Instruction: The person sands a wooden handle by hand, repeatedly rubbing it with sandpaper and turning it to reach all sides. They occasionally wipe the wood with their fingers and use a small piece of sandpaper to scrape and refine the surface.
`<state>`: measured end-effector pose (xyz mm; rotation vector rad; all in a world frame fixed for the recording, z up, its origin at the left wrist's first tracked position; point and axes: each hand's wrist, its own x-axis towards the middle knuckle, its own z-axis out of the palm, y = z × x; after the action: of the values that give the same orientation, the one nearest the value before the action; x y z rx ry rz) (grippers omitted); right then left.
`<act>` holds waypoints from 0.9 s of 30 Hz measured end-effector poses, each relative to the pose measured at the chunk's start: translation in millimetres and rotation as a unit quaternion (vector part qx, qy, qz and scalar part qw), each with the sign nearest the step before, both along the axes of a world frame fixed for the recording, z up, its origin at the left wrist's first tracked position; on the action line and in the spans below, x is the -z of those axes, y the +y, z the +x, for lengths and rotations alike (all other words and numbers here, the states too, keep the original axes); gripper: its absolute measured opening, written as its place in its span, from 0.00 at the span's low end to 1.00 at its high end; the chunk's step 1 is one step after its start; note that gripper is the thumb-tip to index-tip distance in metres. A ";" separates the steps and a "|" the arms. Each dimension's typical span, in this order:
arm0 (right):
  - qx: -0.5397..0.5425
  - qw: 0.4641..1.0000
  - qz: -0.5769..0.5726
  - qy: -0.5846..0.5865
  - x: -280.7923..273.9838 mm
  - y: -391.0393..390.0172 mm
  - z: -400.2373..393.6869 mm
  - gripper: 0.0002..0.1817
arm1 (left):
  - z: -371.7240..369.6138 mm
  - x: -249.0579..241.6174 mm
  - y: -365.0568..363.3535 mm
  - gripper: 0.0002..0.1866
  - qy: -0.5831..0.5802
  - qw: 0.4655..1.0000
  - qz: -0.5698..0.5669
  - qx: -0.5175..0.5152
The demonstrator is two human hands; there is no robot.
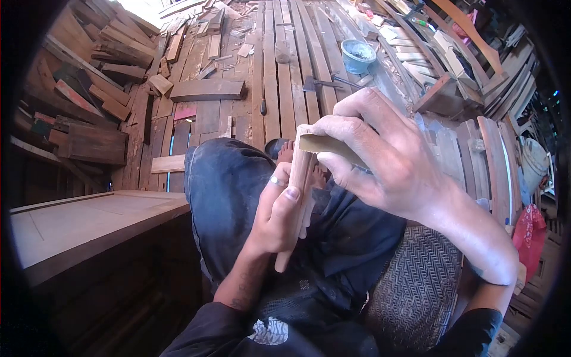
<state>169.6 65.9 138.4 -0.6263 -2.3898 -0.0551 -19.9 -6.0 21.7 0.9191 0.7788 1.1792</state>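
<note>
A slim, pale wooden piece (302,169) stands nearly upright over my lap, its lower end tapering. My left hand (279,211) is wrapped round its middle, with a ring on one finger. At the piece's top end, my right hand (380,154) pinches a folded, olive-coloured strip (333,147), which looks like sandpaper. The strip's left end touches the wood's upper side. My right fingers are bent over the strip, with the thumb below it.
Scrap boards (98,101) are piled at the left, above a panelled wooden surface (89,220). A blue bucket (358,56), a hatchet (321,84) and a wood block (208,90) lie ahead on the slatted floor. A woven mat (419,285) is at my right.
</note>
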 end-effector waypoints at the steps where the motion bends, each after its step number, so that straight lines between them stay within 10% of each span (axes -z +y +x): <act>1: -0.004 1.000 -0.005 0.002 -0.9 -0.6 -1.4 0.18 | 3.8 -1.0 -3.3 0.34 0.001 1.000 -0.004 0.003; 27: -0.028 1.000 -0.001 0.012 -7.8 -0.8 -2.0 0.19 | 5.2 -3.6 -4.2 0.37 -0.006 0.999 0.030 -0.017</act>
<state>167.6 65.0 146.2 -0.5569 -2.3837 -0.0214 -14.7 -10.2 25.3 0.9490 0.7554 1.2430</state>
